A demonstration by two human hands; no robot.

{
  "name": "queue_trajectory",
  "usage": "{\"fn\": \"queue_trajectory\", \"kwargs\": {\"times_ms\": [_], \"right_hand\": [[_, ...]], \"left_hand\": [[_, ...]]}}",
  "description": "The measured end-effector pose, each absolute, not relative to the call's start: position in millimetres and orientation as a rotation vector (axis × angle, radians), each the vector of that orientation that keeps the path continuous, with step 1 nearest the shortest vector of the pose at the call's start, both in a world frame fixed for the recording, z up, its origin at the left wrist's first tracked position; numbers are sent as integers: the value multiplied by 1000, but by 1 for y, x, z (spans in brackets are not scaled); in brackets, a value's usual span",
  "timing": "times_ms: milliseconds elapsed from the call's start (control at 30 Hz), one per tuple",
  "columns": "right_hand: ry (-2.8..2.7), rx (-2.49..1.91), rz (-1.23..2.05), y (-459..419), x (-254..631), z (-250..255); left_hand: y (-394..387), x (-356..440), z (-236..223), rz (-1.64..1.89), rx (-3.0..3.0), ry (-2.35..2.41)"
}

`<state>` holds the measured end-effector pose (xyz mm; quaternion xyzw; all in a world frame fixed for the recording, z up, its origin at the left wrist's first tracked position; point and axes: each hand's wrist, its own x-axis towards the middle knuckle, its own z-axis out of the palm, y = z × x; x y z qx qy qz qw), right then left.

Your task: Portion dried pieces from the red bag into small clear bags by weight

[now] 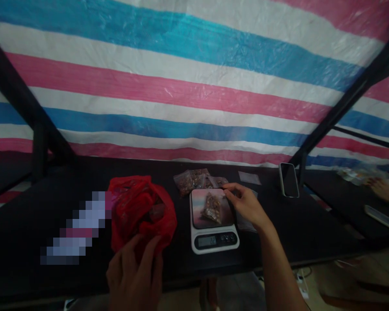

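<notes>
A white kitchen scale (194,245) stands on the black table, with a small clear bag of brownish pieces (212,208) on its pan. Digits show on its display, too blurred to read surely. My right hand (246,205) reaches to the pan's far right corner, thumb and forefinger slightly apart, no object visible between them. To the left sits an open red plastic bag (164,203); my left hand (134,274) has its fingers bent over the near rim, tips partly hidden. Behind the scale lie several similar filled bags (185,182).
A clear flat bag (246,222) lies under my right forearm, another (249,177) farther back. A phone (289,180) leans by the black frame post. At far right another person's hand (384,189) works near a second phone (382,218). A striped tarp (188,103) hangs behind.
</notes>
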<state>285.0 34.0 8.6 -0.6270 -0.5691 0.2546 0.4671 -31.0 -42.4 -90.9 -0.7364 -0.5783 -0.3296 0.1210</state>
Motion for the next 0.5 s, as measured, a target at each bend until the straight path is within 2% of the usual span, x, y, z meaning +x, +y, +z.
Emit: {"fn": "queue_trajectory", "kwargs": {"times_ms": [333, 500], "right_hand": [[-1429, -1512, 524, 34, 294, 2], [-1458, -1518, 475, 38, 295, -2]], "left_hand": [[-22, 5, -52, -1517, -2236, -1576], [-45, 2, -64, -1686, -2180, -1667]]}}
